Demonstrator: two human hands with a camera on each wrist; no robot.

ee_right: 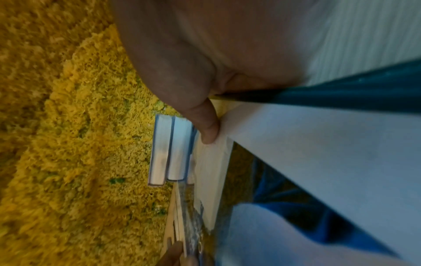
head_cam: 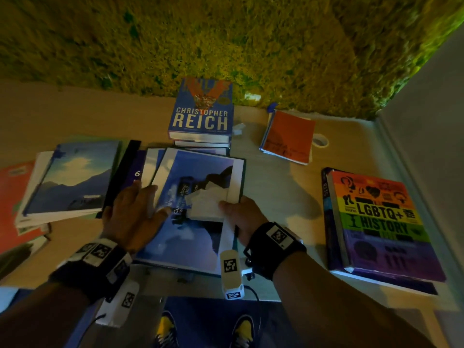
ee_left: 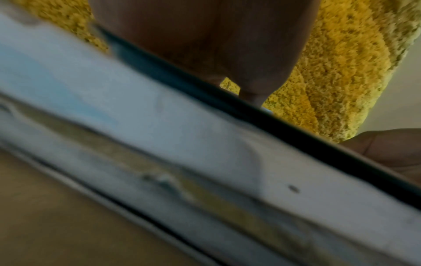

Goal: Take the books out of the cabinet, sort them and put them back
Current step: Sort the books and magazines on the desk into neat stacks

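A large blue book (head_cam: 190, 222) with a white border lies tilted over the front middle of the table, above other books. My left hand (head_cam: 153, 199) grips its left edge, thumb on the cover and fingers (ee_left: 205, 45) behind the edge. My right hand (head_cam: 233, 209) grips its right edge, thumb (ee_right: 205, 129) pressed on the white margin, fingers hidden beneath. The left wrist view shows the book's page edge (ee_left: 182, 144) close up and blurred. The right wrist view shows its white cover (ee_right: 318, 153).
A "Christopher Reich" stack (head_cam: 200, 116) stands behind, an orange booklet (head_cam: 288, 136) and a tape roll (head_cam: 320, 141) to its right. A rainbow "LGBTQ+ History" book (head_cam: 381, 222) lies right. A stack topped by a mountain cover (head_cam: 72, 179) and a red book (head_cam: 15, 197) lie left. A moss wall (head_cam: 226, 41) backs the table.
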